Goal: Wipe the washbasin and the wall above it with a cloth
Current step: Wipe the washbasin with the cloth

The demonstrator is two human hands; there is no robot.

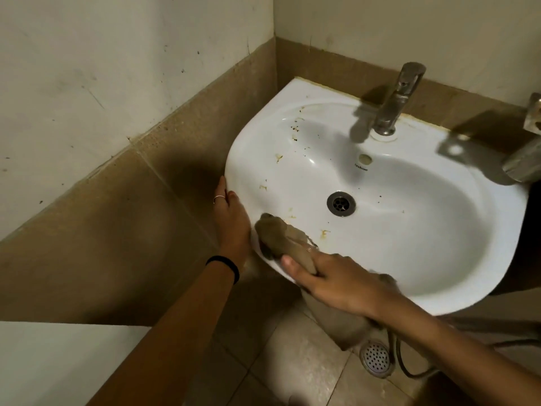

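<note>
A white washbasin with brown and yellow stains on its left inner slope stands in the corner. My right hand grips a brownish cloth and presses it on the basin's near left rim. My left hand, fingers straight, rests flat against the basin's outer left edge. Behind the basin rises the wall, cream above a brown tile band.
A chrome tap stands at the basin's back rim, the drain in the bowl. A metal fixture juts in at the right edge. Below lie the pedestal, a floor drain and a hose.
</note>
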